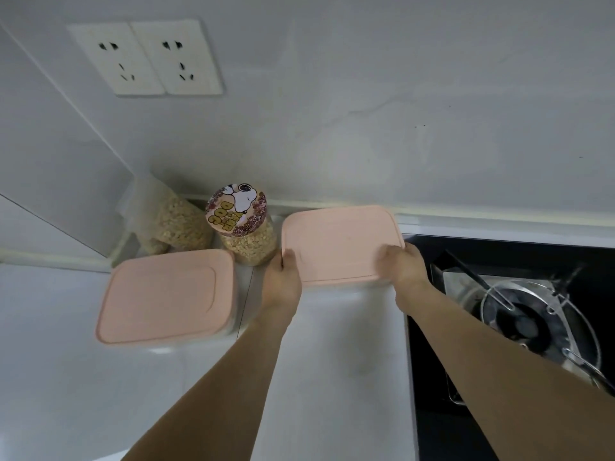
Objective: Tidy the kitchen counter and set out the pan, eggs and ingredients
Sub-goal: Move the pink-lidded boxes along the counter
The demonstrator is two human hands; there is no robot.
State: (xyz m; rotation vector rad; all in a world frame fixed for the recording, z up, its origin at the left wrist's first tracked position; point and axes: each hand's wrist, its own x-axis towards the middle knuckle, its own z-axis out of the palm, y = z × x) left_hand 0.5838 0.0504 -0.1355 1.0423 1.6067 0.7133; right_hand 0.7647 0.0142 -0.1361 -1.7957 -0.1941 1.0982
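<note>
A clear box with a pink lid (336,241) stands on the white counter (332,361) against the back wall. My left hand (283,281) grips its front left corner, thumb on the lid. My right hand (404,267) grips its front right corner, fingers curled over the edge. A second pink-lidded box (166,294) sits to the left, apart from both hands. Behind it stand a jar of grains with a cartoon-dog lid (238,211) and a clear bag of grains (169,221).
A black gas hob (499,327) with a metal burner ring and pan support (532,321) lies directly right of the held box. Two wall sockets (146,58) sit high on the left. The counter corner is at the far left.
</note>
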